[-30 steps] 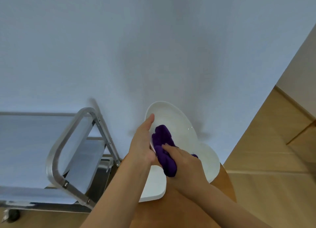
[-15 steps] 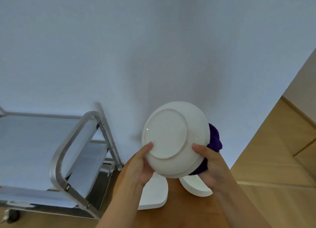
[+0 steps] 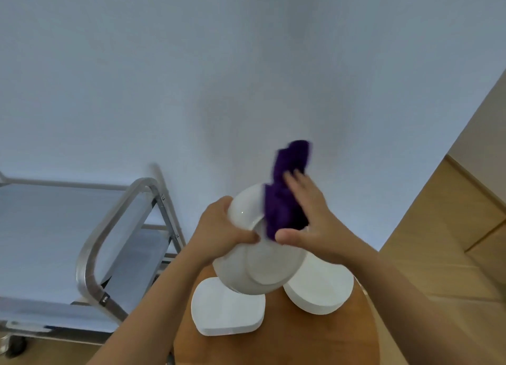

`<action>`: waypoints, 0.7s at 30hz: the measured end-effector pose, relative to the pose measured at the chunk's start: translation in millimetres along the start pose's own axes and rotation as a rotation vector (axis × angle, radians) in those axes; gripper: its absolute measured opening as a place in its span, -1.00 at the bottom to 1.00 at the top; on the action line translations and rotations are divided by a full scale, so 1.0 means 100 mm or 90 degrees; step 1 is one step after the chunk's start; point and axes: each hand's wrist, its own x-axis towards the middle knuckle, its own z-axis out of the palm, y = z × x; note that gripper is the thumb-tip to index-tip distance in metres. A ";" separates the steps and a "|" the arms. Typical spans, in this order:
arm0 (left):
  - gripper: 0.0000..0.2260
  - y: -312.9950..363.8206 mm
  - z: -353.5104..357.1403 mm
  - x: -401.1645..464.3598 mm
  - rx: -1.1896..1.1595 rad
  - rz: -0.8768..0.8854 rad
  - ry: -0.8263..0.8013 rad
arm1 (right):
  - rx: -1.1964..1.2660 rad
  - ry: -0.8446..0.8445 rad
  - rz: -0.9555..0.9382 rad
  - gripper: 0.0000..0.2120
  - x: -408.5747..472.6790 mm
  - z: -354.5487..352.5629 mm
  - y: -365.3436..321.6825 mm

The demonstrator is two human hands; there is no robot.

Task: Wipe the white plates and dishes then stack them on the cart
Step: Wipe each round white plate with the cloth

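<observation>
Far left, metal cart (image 3: 90,255) with a curved tube handle, its shelves pale and flat, standing against the plain wall (image 3: 191,63); a caster shows at its bottom left corner. My left hand (image 3: 219,236) comes up from the lower middle, fingers curled round the left edge of a white bowl (image 3: 254,271), thumb across its underside, so it is clamped on the bowl. Bowl is held in the air, tilted, base ring facing me, above the round wooden table (image 3: 287,345). Under it on the table, a stack of white square plates (image 3: 227,315) with rounded corners, left of centre. Right of that, touching or just beside it (can't tell, bowl covers the gap), a stack of white round plates (image 3: 320,290). Purple cloth (image 3: 284,197) lies bunched over the upper right side of the bowl, one end sticking up above the rim, blurred. My right hand (image 3: 309,219) presses flat on the cloth, fingers straight and spread, thumb out toward the left hand, not curled round anything. Hand and cloth are motion-blurred. Far right, wooden floor (image 3: 451,255) with plank seams, running up to the wall base.
</observation>
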 end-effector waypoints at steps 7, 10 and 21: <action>-0.51 0.15 -0.13 -0.08 0.081 0.095 -0.165 | -0.236 -0.124 -0.078 0.02 0.07 -0.10 -0.05; -0.47 0.17 -0.11 -0.13 0.102 0.132 -0.194 | -0.358 -0.115 -0.143 0.03 0.08 -0.06 -0.06; -0.45 0.30 -0.25 -0.33 -0.005 0.125 0.022 | 0.118 0.028 -0.022 -0.13 0.02 -0.40 0.04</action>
